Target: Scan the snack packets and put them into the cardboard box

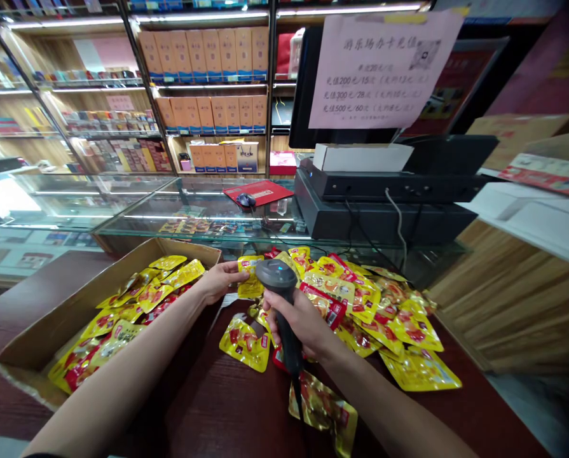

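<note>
My left hand (pixel 221 282) reaches over the edge of a cardboard box (pixel 184 250) and grips a yellow foil snack packet (pixel 250 278) between its fingers. My right hand (pixel 294 324) is wrapped around the handle of a black handheld barcode scanner (pixel 279 299), whose head points toward that packet. Below and to the right, a heap of loose yellow-and-red packets (pixel 379 318) lies on a dark red wooden counter (pixel 208 407). More of the same packets (pixel 141 305) fill the box. One loose packet (pixel 244 343) lies just under my hands.
Behind the counter stands a glass display case (pixel 193 210) with a red mat and computer mouse (pixel 246 201) on top. To the right are a black monitor and terminal (pixel 384 203) with a paper notice (pixel 384 70). Shelves of boxed goods (pixel 208 76) fill the back.
</note>
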Demonstrator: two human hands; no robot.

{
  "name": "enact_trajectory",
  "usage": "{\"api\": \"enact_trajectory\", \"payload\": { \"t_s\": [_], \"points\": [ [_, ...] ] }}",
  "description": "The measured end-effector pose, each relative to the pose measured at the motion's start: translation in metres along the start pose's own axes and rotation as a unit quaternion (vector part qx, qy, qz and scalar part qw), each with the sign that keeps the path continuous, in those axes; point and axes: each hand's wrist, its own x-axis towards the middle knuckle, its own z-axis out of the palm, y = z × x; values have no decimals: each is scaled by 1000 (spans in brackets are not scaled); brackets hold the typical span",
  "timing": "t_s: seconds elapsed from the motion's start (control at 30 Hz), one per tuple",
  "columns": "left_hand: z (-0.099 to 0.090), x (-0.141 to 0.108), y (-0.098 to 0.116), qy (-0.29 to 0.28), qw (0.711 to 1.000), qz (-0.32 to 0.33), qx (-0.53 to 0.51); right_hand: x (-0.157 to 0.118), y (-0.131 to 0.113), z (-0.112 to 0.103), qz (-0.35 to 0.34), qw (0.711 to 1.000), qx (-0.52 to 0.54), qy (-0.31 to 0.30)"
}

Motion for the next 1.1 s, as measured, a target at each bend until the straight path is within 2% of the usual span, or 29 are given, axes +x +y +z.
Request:
{"api": "enact_trajectory", "payload": {
  "t_s": [0.2, 0.37, 0.73, 1.1],
  "points": [
    [-1, 3, -5, -8, 1000, -15, 10, 1, -2, -2, 7, 1000, -3, 20],
    [-1, 2, -3, 18, 1000, -19, 17, 3, 0, -4, 14, 1000, -5, 22],
    [0, 0, -4, -18, 1000, -8, 5, 3, 1, -3, 18, 1000, -10, 10],
    [0, -1, -3, -23, 1000, -8, 4, 2, 1, -2, 17, 1000, -8, 11]
  ]
}}
